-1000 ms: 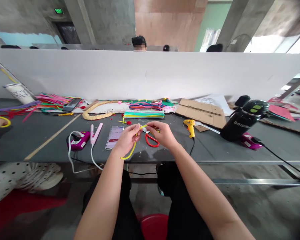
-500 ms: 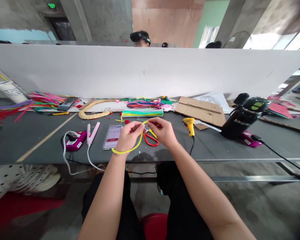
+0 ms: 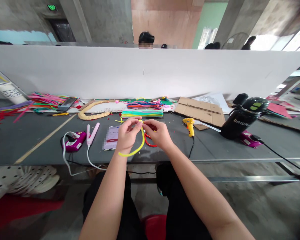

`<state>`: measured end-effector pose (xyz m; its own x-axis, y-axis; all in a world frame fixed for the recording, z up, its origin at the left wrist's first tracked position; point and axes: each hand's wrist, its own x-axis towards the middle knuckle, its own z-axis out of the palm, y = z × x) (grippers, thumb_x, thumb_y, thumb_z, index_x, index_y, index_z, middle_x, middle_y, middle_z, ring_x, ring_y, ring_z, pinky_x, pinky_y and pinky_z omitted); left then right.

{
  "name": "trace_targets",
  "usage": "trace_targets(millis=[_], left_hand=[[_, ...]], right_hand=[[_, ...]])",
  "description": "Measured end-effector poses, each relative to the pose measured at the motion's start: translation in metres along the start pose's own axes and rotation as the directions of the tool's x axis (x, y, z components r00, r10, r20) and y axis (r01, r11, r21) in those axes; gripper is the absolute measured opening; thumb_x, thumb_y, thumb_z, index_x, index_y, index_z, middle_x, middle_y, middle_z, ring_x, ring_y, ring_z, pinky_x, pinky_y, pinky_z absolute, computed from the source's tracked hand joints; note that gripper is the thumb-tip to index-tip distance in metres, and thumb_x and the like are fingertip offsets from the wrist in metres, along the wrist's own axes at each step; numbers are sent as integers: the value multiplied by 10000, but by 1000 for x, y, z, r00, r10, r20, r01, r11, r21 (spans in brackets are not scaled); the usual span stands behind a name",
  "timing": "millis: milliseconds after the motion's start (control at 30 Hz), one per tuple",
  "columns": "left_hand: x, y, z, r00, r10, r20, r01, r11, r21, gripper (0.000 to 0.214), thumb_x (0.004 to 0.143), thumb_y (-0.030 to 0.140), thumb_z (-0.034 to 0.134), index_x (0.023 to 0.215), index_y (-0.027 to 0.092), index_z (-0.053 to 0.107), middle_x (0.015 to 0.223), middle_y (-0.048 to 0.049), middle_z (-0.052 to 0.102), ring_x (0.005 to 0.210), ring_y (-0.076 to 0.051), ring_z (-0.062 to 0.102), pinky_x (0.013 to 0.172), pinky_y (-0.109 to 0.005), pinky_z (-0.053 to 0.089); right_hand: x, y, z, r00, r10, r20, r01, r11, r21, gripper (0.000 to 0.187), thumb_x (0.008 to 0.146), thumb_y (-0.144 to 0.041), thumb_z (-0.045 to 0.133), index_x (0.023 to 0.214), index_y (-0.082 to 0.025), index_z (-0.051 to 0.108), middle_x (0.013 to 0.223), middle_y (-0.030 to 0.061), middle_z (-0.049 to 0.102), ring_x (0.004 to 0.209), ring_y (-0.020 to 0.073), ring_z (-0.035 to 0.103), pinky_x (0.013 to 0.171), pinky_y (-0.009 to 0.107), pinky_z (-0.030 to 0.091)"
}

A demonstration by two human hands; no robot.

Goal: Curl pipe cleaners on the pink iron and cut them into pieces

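Note:
A yellow pipe cleaner (image 3: 143, 143) is pinched at its upper end between the fingers of my left hand (image 3: 128, 134). Its long tail hangs down in a curve and passes in front of my left wrist. My right hand (image 3: 158, 133) pinches the same end, its fingertips almost touching the left ones. Behind my hands lie scissors with red handles (image 3: 150, 142), partly covered by my right hand. A phone (image 3: 111, 137) with a lit screen rests just left of my left hand. Beyond my fingertips is a bundle of green and yellow pipe cleaners (image 3: 142, 113).
On the right are a yellow glue gun (image 3: 189, 126), cardboard (image 3: 200, 111) and a black bottle (image 3: 238, 121). To the left lie a pink and white corded tool (image 3: 92, 134) and a purple power socket (image 3: 75, 141). A white partition (image 3: 145, 70) stands along the table's back.
My hands have drawn closer together, and the pipe cleaner's tail has swung right and hangs in a steeper curve. My right hand now covers more of the scissors.

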<state>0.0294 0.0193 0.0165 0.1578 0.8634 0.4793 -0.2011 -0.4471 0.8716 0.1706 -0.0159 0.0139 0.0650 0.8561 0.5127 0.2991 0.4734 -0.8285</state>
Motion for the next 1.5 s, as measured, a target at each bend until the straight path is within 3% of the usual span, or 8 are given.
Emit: trace_targets(millis=[300,500,667,800,933,1133,1433,1500], left_hand=[[2,-3,1,994,-16,-111,17,1000,6,231,737,366,784,818,164,707,848,-63,735,797,-179,675,750,-297,524],[1,-6,-3,989,10,-148,0,998,69,216,715,336,801,816,173,701,824,-51,725,766,-173,667,720,-287,517],[-4,-2,-7,995,83,-49,-63,943,326,140,757,314,761,799,190,712,775,-30,698,702,-155,625,668,-266,484],[-5,-2,-10,999,38,18,-41,939,342,135,765,307,748,833,195,714,790,-39,706,710,-166,634,658,-269,479],[-5,-2,-11,1000,11,19,-16,948,317,146,760,301,753,822,182,694,778,-39,693,681,-150,617,628,-254,469],[-1,-3,-14,991,-6,-133,40,967,250,239,721,303,787,881,170,670,813,-44,706,713,-145,646,656,-242,496],[-2,-1,-14,990,29,-138,22,936,351,263,761,344,730,942,155,756,869,-68,747,762,-172,681,710,-273,538],[-3,0,-14,989,32,-144,20,937,349,250,759,338,735,929,156,759,865,-66,750,759,-170,684,706,-268,543]], right_hand=[[0,5,4,997,13,76,-16,999,36,262,864,-302,597,1062,-173,710,941,62,737,808,171,668,726,277,522],[-4,2,-3,990,-42,132,60,989,-132,255,857,-245,581,1065,-187,717,908,41,721,745,149,615,698,261,484],[-7,3,-11,969,-119,216,182,937,-299,187,895,-221,561,950,-180,735,800,44,663,684,143,558,648,259,423],[-7,4,-13,963,-116,243,190,931,-311,178,901,-219,567,955,-185,733,801,40,667,700,150,567,664,265,424],[-7,6,-14,974,-41,224,91,972,-216,193,898,-279,593,972,-173,735,864,46,713,735,157,610,689,267,457],[-5,1,-26,951,98,293,-110,994,22,372,941,-457,527,1008,-145,719,940,68,727,845,180,647,759,283,501],[-10,6,-29,766,198,612,-315,945,89,460,778,-401,743,1152,-159,626,937,58,711,722,145,638,638,259,515],[-10,9,-28,756,205,622,-350,929,119,410,799,-371,717,1133,-155,619,907,58,713,668,132,629,614,259,514]])
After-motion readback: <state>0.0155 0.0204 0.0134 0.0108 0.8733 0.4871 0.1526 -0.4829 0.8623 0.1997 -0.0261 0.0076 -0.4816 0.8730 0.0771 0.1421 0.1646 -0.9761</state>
